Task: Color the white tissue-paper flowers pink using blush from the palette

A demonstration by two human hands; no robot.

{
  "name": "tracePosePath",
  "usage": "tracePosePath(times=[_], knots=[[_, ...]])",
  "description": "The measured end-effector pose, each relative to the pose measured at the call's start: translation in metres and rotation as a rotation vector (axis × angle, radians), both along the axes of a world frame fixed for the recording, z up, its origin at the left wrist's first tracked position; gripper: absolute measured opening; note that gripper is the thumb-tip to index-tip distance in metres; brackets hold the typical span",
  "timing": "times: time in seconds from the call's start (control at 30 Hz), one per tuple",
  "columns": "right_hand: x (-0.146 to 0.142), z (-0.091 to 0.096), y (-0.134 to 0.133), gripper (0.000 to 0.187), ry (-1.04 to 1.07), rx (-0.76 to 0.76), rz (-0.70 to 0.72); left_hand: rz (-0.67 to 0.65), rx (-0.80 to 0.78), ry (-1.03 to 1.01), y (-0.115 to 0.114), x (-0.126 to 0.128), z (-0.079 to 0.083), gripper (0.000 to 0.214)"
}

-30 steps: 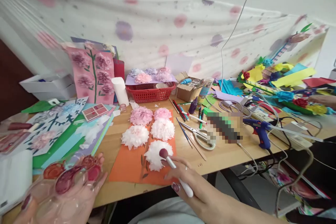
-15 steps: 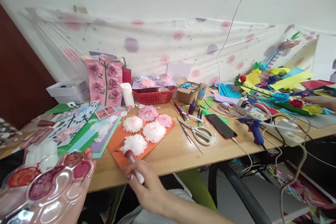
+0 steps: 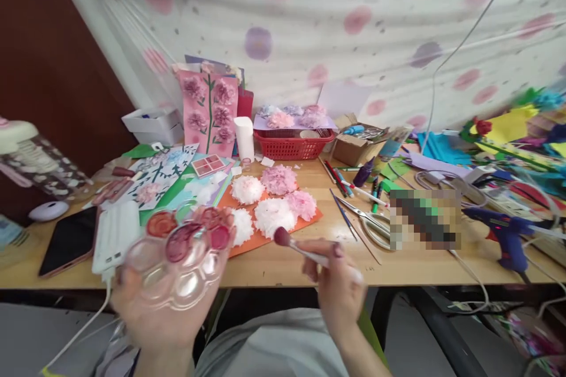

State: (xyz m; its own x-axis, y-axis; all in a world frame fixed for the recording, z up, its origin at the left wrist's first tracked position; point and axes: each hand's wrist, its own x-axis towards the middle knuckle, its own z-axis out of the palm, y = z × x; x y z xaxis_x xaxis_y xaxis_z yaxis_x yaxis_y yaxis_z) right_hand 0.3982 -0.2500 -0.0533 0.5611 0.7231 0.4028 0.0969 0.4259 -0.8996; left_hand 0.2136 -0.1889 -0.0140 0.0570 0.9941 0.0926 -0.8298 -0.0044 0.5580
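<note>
A clear plastic paint palette (image 3: 152, 280) rests in my left hand (image 3: 161, 324), fingers around its edge. Red and dark pink colour fills several of its wells. My right hand (image 3: 338, 291) pinches a makeup brush (image 3: 305, 248) with a pale handle; its dark pink bristles are at the front edge of a white fluffy paper flower (image 3: 272, 216), and I cannot tell if they touch. Other white flowers (image 3: 247, 189) and pink flowers (image 3: 278, 179) sit beside it on an orange sheet (image 3: 260, 245). The palette partly hides the sheet's left side and one white flower.
Scissors (image 3: 375, 230), thin paintbrushes (image 3: 342, 212) and a blue glue gun (image 3: 499, 232) lie to the right, with cables around. Behind are a red basket (image 3: 294, 144) and a white bottle (image 3: 244, 138). A power bank (image 3: 115, 232) and a phone (image 3: 68, 241) are at left.
My view has turned left. The palette has moved inward, closer to the flowers. My right hand and the brush have drawn back from the front white flower and shifted right.
</note>
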Motion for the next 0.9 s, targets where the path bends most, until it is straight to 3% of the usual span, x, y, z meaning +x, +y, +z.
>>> tracePosePath(times=[0.03,0.1,0.17,0.3,0.67,0.77,0.83,0.9], knots=[[0.008,0.006,-0.003,0.05,-0.017,0.009,-0.041,0.021,-0.02,0.001,-0.001,0.011,0.002,0.034],[0.015,0.017,-0.006,0.056,-0.034,-0.024,-0.022,-0.082,-0.009,0.033,-0.002,0.027,-0.001,0.032],[0.016,0.023,-0.003,0.057,-0.091,-0.056,0.038,-0.209,0.104,0.083,-0.003,0.038,-0.008,0.026],[0.022,0.018,0.005,0.051,-0.2,-0.064,0.054,-0.389,0.239,0.178,-0.002,0.053,-0.016,0.031],[0.047,-0.004,0.005,0.049,-0.127,-0.143,-0.059,-0.384,0.262,0.206,0.004,0.097,-0.017,0.026],[0.055,-0.006,0.009,0.051,-0.048,-0.202,0.002,-0.402,0.263,0.221,0.005,0.099,-0.023,0.03],[0.071,-0.005,0.015,0.051,0.06,-0.249,0.068,-0.372,0.205,0.198,0.007,0.097,-0.027,0.027],[0.092,-0.002,0.026,0.047,0.179,-0.271,0.039,-0.344,0.072,0.151,0.01,0.092,-0.03,0.02]])
